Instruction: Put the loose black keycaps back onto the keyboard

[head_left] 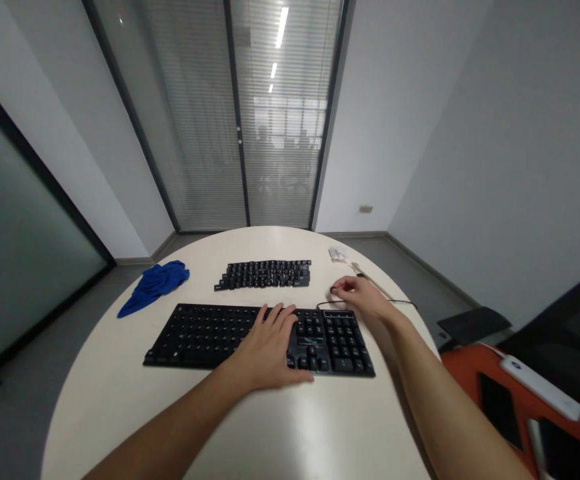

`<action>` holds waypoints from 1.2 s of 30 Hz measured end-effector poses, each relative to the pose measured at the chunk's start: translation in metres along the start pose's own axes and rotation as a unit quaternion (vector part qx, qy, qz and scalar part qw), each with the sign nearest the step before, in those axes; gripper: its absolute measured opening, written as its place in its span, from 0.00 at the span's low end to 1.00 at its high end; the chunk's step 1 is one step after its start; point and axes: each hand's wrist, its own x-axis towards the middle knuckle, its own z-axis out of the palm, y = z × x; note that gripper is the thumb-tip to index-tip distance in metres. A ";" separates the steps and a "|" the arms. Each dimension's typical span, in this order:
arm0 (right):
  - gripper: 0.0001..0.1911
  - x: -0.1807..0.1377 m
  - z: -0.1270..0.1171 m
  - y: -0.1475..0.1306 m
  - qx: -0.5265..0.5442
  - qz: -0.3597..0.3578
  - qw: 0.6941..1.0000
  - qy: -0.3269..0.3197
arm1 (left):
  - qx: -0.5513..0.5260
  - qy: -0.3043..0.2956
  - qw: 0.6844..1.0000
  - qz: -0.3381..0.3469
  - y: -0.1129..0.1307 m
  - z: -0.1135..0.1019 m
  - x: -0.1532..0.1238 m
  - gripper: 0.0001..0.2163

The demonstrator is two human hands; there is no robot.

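A black keyboard point(340, 340) lies on the table; its left and middle part shows bare key sockets, while keycaps sit on the right part. My left hand point(270, 347) rests on it with fingers spread, hiding some of the keys. Just past the keyboard's upper right corner, my right hand point(360, 293) is closed in a pinch. Between its fingertips is a small black piece that looks like a keycap point(333, 290). Loose black keycaps point(267, 274) stand in rows behind the keyboard.
A blue cloth point(155, 285) lies crumpled at the left of the round white table point(290, 427). At the back right are a small clear bag point(339, 254) and a thin tool point(373, 280), partly hidden. An orange seat point(470, 377) at right holds a power strip point(540, 387) and phones.
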 end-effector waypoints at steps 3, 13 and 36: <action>0.14 -0.011 0.008 -0.023 0.060 -0.056 0.994 -0.069 | -0.003 -0.002 1.000 -0.003 0.002 -0.002 -0.001 0.42; 0.08 -0.020 0.035 -0.057 0.003 -0.171 0.978 -0.116 | -0.051 -0.030 0.998 0.036 -0.017 -0.021 -0.005 0.28; 0.07 -0.019 0.044 -0.059 0.004 -0.154 0.980 -0.129 | -0.050 -0.016 0.998 0.045 -0.018 -0.017 -0.005 0.27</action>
